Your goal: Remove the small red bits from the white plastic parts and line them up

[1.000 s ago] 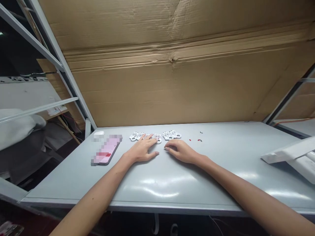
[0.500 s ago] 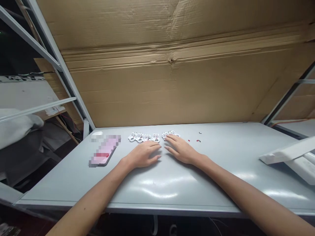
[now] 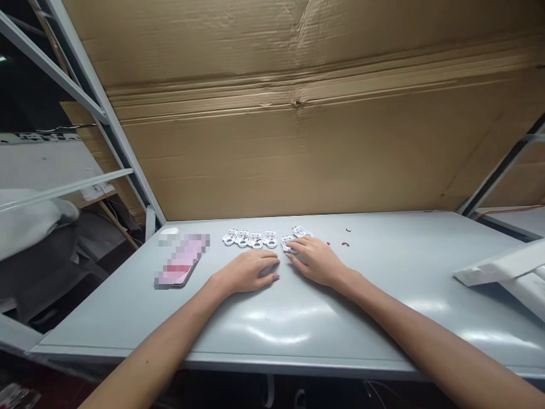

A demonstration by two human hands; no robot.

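My left hand (image 3: 247, 271) lies on the grey table with its fingers stretched out, holding nothing. Just beyond it is a row of several small white flat pieces (image 3: 255, 240), each with a ring-like lower end and dark and red marks. My right hand (image 3: 317, 261) is low over the table, fingers extended and slightly apart. Its fingertips touch or partly cover one white flat piece (image 3: 286, 244). Another white piece (image 3: 301, 232) lies behind these fingers, partly hidden.
Small red and black bits (image 3: 345, 244) and a thin black curved bit (image 3: 348, 230) lie right of my hand. At left are a pink phone-like object (image 3: 185, 261) and a white case (image 3: 169, 234). White foam-like strips (image 3: 502, 267) stand at right. Cardboard (image 3: 298, 159) closes the back.
The white piece at my right fingertips has shifted toward me, away from the piece behind it. My left hand has drawn back slightly from the row.
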